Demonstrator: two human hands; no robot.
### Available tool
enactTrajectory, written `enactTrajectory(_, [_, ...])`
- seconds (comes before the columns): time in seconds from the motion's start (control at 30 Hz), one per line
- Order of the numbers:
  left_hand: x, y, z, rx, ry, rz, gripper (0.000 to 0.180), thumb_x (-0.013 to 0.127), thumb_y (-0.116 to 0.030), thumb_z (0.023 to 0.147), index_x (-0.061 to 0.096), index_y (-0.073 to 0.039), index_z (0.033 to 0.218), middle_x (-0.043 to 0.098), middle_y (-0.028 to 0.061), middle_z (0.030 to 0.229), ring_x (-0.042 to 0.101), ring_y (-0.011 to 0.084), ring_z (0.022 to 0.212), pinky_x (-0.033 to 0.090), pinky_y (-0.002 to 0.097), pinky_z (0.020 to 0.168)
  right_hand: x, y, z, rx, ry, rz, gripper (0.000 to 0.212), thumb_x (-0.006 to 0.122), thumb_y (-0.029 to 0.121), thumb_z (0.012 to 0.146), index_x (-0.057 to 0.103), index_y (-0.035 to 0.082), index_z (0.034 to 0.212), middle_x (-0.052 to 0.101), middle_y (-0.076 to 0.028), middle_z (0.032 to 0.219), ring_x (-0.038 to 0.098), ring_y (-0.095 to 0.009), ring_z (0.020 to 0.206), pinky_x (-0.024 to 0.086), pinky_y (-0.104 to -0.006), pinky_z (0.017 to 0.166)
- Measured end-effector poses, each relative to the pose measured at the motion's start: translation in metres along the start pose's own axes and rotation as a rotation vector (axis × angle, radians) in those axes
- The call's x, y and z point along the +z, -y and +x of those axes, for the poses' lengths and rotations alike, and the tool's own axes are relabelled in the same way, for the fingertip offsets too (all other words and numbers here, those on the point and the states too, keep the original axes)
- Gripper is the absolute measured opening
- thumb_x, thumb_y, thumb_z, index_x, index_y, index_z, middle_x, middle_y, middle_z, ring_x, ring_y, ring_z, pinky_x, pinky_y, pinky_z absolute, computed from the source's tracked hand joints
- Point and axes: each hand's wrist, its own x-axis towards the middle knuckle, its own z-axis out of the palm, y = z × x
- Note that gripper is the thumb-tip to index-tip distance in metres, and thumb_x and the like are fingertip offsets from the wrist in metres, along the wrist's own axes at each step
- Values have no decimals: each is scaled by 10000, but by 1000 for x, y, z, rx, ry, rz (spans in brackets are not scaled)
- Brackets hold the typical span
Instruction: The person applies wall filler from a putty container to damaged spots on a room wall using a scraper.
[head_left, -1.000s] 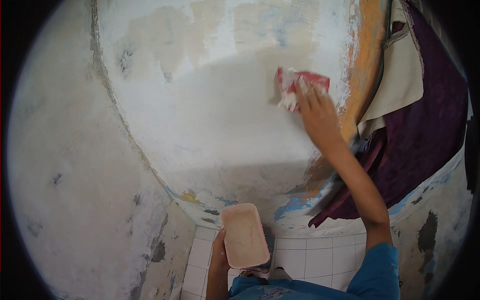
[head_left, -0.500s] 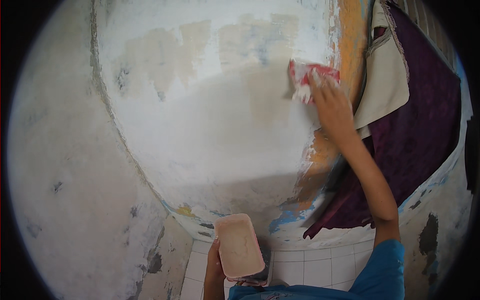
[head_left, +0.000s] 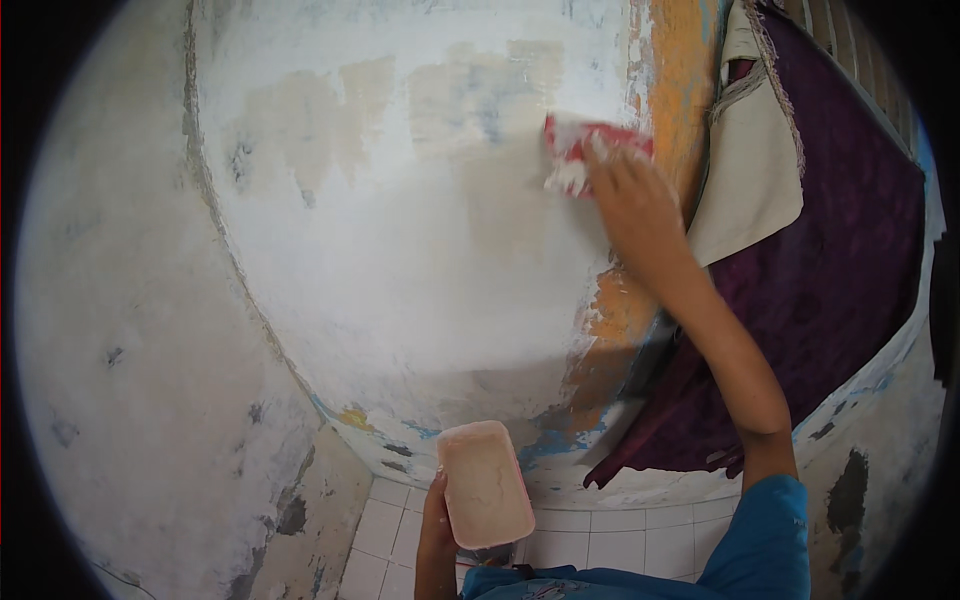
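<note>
My right hand (head_left: 632,190) grips a red putty scraper (head_left: 575,140) smeared with white putty, its blade flat against or very close to the wall. Around it the wall (head_left: 420,270) is coated white, with damp beige-grey patches (head_left: 485,95) to the upper left. Down at the lower middle, my left hand (head_left: 437,510) has its fingers wrapped round the side of a rectangular pinkish tub (head_left: 487,485) that holds pale, smooth putty. Most of those left fingers are hidden behind the tub.
An orange strip of bare paint (head_left: 683,75) runs down the wall's right side. Beside it hang a beige cloth (head_left: 752,190) and a dark purple curtain (head_left: 830,240). A rough corner crack (head_left: 222,225) divides off the left wall. White tiles (head_left: 615,545) cover the floor.
The whole view has shifted slightly to the right over the wall. My right hand and the scraper stay at nearly the same spot on the wall; the left hand still holds the tub.
</note>
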Motion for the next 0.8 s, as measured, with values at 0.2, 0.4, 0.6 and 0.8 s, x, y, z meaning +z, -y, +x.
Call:
enactTrajectory(0.2, [10,5,-14,58,-4,26,534,413,-424,1078,500,-37,1437,640,178,1312,686,299,1134,582,444,965,18,51,-63,-113,60,125,529,612,51,855,569,-11,1378,655,-157,1295,647,-320,1118,545,-422,935])
enactTrajectory(0.4, [22,10,-13,70,4,50,559,407,-445,1078,492,-35,1447,635,183,1320,679,308,1148,575,455,975,-9,-23,23,-20,-90,89,486,580,44,870,580,-11,1353,675,-129,1188,649,-273,1072,534,-396,932])
enactTrajectory(0.6, [26,11,-18,135,-35,61,558,403,-440,1078,490,-29,1446,631,186,1327,674,302,1159,569,447,986,24,39,-58,-175,-83,16,393,628,117,838,645,-34,1201,676,-145,1109,654,-241,1002,550,-396,886])
enactTrajectory(0.8, [41,10,-22,179,-24,91,556,415,-432,1075,493,-19,1440,632,174,1333,675,281,1161,568,430,984,-19,35,-60,88,160,746,255,623,103,936,645,-23,1156,675,-114,982,648,-228,895,527,-341,807])
